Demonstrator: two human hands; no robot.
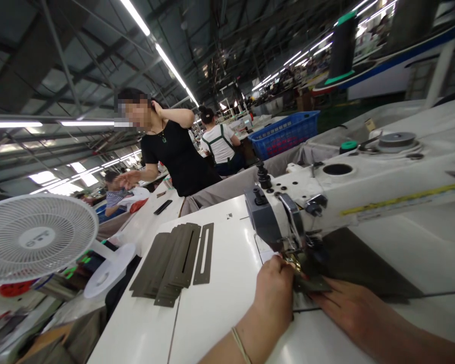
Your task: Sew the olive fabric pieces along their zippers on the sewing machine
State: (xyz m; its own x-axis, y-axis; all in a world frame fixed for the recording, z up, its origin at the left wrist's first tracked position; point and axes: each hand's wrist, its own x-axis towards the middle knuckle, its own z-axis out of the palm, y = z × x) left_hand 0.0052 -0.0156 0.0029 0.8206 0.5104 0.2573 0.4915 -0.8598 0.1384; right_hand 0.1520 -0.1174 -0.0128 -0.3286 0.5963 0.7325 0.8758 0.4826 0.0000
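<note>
My left hand [275, 290] is beside the needle area of a white sewing machine [398, 184], its fingers bent and closed near a small brass-coloured part [293, 262]. What those fingertips hold, if anything, is hidden. Dark olive-grey fabric [364, 263] lies under the machine's arm and reaches to the needle area. At its near edge, my right hand [351, 308] has thumb and fingers closed on the fabric. Left of the machine head lies a fanned stack of cut dark pieces [167, 263], with one slotted piece [203, 255] alongside.
A white fan [41, 237] stands at the left beside the white table [220, 313]. A black phone [163, 207] lies beyond the stack. Across the table a person in black [178, 156] stands; another sits behind. A blue crate [284, 134] and a thread cone [343, 48] are farther back.
</note>
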